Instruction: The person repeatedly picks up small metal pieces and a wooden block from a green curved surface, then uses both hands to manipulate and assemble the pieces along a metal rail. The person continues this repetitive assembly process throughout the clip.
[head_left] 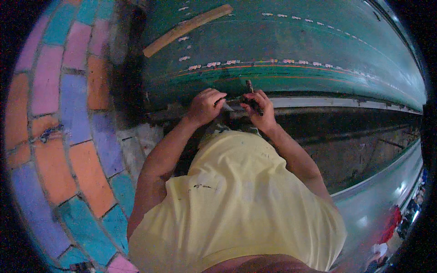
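Observation:
Both my hands are raised over the near edge of a long green table (255, 41). My left hand (205, 108) is closed, its fingers pinched together. From it a small, pale, pointed piece (227, 106) sticks out toward the other hand; what kind of thing it is, I cannot make out. A short gap away, my right hand (263, 110) is closed around a dark, blackened tool (253, 103). The tool's narrow brownish end (249, 85) points up over the table. Its exact kind is unclear in the dim light.
A flat wooden strip (189, 29) lies at the table's far left. Rows of small pale marks (291, 61) run along the green top. A pale metal rail (337, 102) edges it. Coloured brick wall (73, 109) stands left; another long glossy surface (373, 200) lies right.

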`<state>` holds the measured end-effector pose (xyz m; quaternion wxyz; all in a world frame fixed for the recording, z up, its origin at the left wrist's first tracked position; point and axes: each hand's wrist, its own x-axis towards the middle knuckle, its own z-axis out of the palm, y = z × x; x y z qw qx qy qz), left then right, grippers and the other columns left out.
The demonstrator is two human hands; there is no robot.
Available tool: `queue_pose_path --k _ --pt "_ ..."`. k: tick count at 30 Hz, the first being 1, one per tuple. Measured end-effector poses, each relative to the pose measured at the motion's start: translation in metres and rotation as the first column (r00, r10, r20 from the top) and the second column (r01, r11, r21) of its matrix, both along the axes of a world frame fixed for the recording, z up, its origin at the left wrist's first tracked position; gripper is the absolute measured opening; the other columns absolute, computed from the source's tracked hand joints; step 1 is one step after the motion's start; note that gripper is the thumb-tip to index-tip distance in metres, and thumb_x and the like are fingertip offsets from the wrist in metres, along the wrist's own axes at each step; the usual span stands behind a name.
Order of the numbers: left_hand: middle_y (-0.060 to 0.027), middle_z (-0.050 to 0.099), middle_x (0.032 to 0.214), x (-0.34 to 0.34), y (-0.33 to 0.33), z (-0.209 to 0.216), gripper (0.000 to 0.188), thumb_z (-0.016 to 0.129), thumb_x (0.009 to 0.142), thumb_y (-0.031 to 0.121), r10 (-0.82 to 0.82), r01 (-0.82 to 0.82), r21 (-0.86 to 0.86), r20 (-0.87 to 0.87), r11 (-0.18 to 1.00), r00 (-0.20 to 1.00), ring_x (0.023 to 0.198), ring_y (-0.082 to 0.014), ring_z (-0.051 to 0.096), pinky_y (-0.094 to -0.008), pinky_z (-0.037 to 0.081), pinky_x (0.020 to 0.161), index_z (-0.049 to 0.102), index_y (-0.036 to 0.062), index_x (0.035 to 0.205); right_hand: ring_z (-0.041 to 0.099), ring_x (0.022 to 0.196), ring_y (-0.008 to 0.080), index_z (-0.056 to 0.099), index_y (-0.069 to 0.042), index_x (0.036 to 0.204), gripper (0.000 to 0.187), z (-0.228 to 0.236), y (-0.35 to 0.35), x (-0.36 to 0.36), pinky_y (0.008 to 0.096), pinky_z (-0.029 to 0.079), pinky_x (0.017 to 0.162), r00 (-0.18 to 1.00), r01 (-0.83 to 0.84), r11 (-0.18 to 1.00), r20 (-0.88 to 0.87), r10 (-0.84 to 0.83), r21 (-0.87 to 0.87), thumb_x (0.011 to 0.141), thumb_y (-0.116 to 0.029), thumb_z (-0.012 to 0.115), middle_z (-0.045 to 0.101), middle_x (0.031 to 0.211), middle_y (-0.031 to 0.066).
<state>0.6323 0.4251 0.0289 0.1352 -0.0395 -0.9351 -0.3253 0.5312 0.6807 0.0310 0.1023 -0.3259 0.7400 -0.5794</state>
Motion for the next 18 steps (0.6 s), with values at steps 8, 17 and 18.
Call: queue_pose_path --k 8,17,18 --pt "-0.0184 0.081 0.114 -0.022 0.014 0.004 0.027 0.079 0.098 0.018 -0.11 0.105 0.062 0.086 0.993 0.99 0.108 -0.0418 0.077 -0.0516 0.063 0.096 0.08 0.0035 0.121 0.073 0.1 0.033 0.075 -0.004 0.123 0.04 -0.012 -0.008 0.002 0.0421 0.059 0.084 0.987 0.064 0.995 -0.154 -0.053 0.071 0.087 0.006 0.088 0.071 0.108 0.0137" --pt "-0.019 0.074 0.14 -0.04 0.018 -0.007 0.065 0.079 0.095 0.015 -0.366 0.367 0.078 -0.027 0.927 0.93 0.129 -0.041 0.072 -0.0519 0.062 0.106 0.061 0.01 0.157 0.076 0.107 0.0274 0.071 -0.007 0.148 0.06 -0.001 0.014 0.037 0.0368 0.062 0.094 0.9 0.395 0.912 -0.247 -0.36 0.112 0.091 0.008 0.082 0.075 0.114 0.0113" --pt "-0.0189 0.075 0.138 -0.044 0.019 -0.003 0.063 0.076 0.096 0.013 -0.413 0.415 0.075 -0.036 0.907 0.91 0.128 -0.0415 0.072 -0.0524 0.062 0.106 0.061 0.0105 0.157 0.076 0.105 0.0263 0.071 -0.008 0.149 0.062 -0.003 0.019 0.046 0.0355 0.062 0.094 0.895 0.431 0.894 -0.186 -0.405 0.123 0.09 0.01 0.08 0.076 0.113 0.0105"
